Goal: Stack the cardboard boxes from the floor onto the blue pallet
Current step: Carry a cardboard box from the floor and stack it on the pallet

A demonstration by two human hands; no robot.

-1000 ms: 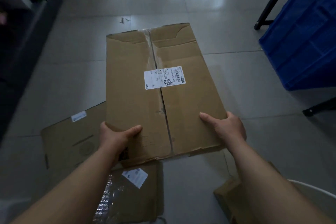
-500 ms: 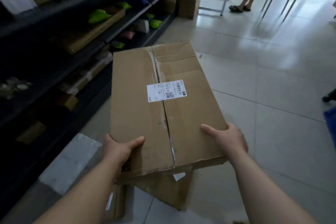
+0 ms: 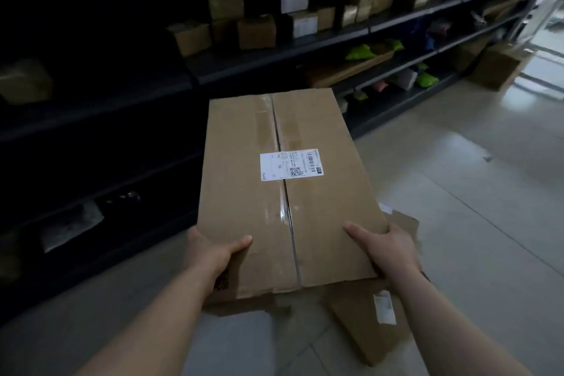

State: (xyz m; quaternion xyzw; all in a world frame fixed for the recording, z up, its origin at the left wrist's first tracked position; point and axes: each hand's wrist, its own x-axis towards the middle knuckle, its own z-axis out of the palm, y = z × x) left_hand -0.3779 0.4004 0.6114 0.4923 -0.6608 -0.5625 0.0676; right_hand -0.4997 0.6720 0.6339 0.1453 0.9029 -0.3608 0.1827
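Box (image 3: 283, 192) is off the floor (image 3: 476, 180), carried flat in front of the person, long axis pointing away toward the shelves (image 3: 305, 49). White label (image 3: 291, 168) sits on top across the taped centre seam.

Left hand (image 3: 213, 253) grips the near-left corner: thumb pressed flat on top, fingers curled under, out of sight. Right hand (image 3: 393, 253) grips the near-right corner the same way, thumb on top, fingers hidden below. Both closed on the box.

Pallet: not in view, so its position can't be given. A second box (image 3: 369, 323) lies on the floor below the carried one, near the right forearm.

Risks, as judged:
- Grip is at the near end only; far end overhangs w/o support. If contents are heavy, the box could tip fwd and slip the thumbs.
- Near edge looks creased and the near-left corner crushed; the bottom flap may sag or give under load.
- Second box on the floor is a trip hazard, and the carried box blocks the view of it.
- Shelves are close ahead; the far end could strike them on a turn.
- Dim light on the left makes footing hard to read.
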